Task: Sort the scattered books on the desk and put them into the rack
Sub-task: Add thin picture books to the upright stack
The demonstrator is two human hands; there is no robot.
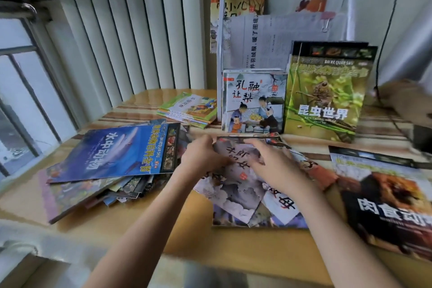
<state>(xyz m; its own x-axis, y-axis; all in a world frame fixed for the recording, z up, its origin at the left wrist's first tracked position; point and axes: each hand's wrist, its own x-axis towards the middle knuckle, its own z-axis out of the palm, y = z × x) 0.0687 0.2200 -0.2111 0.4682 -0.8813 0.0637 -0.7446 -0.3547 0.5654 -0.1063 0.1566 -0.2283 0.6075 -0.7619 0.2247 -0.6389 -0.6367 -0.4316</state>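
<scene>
A thin grey picture book (236, 184) with black brush lettering lies on a loose heap of similar books at the desk's middle. My left hand (201, 159) grips its left edge, and my right hand (268, 161) rests curled on its top, fingers at the far edge. To the left, a blue sea-animal book (121, 152) tops a fanned pile. At the right lies a book with a brown animal cover (385, 203). The white rack (222, 54) stands at the back, holding a pear-story book (253, 100) and a green insect book (325, 96) upright.
A small stack of green-edged books (189, 110) lies flat left of the rack. Papers with clips fill the rack's upper part. A black cable (397, 124) runs down the wall at the right. A window and white radiator slats border the desk's left side.
</scene>
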